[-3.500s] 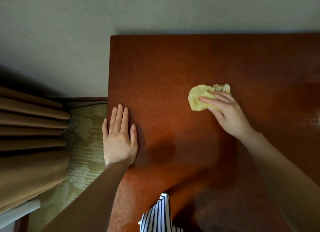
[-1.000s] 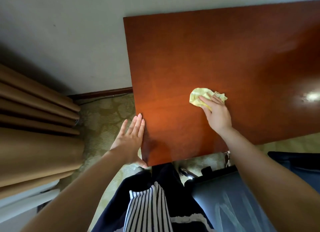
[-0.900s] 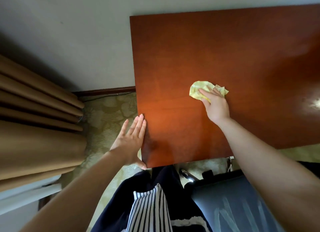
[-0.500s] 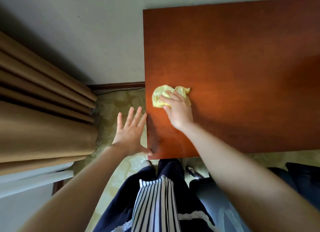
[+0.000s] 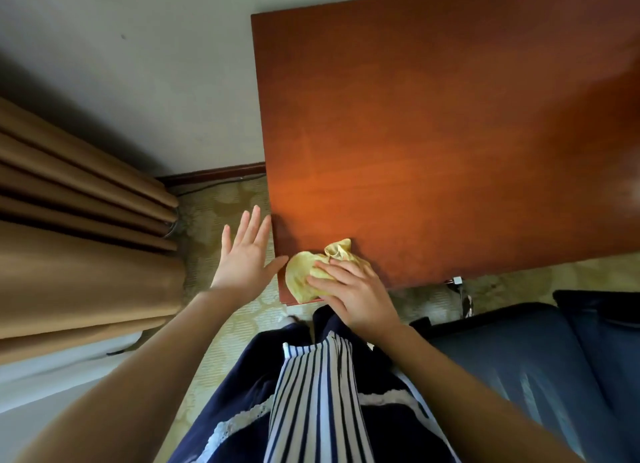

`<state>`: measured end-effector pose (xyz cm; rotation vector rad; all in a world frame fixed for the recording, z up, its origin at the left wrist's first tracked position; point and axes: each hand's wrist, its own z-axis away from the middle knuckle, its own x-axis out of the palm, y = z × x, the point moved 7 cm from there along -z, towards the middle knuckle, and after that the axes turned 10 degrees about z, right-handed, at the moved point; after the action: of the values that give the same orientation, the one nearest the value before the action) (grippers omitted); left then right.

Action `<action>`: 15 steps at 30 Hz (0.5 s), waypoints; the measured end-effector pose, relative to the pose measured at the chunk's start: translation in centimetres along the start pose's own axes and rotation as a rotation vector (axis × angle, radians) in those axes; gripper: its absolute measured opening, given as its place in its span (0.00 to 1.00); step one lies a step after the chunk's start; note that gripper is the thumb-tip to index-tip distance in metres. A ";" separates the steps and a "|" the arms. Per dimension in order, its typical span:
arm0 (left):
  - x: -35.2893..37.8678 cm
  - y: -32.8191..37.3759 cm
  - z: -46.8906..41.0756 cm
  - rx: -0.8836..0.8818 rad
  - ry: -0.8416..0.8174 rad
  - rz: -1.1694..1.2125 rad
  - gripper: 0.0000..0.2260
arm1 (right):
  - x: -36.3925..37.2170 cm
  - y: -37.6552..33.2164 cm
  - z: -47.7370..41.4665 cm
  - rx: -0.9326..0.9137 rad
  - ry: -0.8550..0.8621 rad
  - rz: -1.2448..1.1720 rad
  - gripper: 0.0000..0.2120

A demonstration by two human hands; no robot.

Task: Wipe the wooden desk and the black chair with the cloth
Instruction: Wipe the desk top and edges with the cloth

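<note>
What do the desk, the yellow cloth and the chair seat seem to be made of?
Desk: reddish-brown wood or veneer, smooth, semi-gloss; faint grain and soft sheen. Cloth: thin, soft yellow fabric; it crumples into folds. Chair: dark, smooth seat with streaky reflections, perhaps leather or vinyl; unclear which.

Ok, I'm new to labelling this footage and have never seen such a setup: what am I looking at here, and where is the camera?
There is no machine here. A person wears one wide-angle camera on the head, looking down, so both arms reach in from the bottom of the picture. The right hand presses a crumpled yellow cloth onto the near left corner of the wooden desk. The left hand is spread open and holds nothing; it is beside the desk's left edge, thumb at that edge. The dark chair is at lower right, and brown curtains hang on the left above patterned carpet.
</note>
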<state>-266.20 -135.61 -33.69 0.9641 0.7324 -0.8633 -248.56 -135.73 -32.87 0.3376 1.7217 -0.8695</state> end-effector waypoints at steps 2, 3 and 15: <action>0.7 0.9 -0.5 0.020 -0.062 -0.051 0.38 | -0.4 2.0 1.2 0.074 -0.006 0.000 0.14; 1.1 1.6 -0.9 0.031 -0.087 -0.076 0.40 | -0.8 3.1 1.8 0.121 0.003 -0.002 0.14; 2.9 5.4 -3.6 0.073 -0.263 -0.414 0.61 | -5.7 16.4 3.4 0.533 0.094 0.080 0.17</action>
<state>-260.68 -131.57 -35.44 0.7522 0.6862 -1.3591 -234.05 -125.70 -34.15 0.8070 1.5268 -1.2641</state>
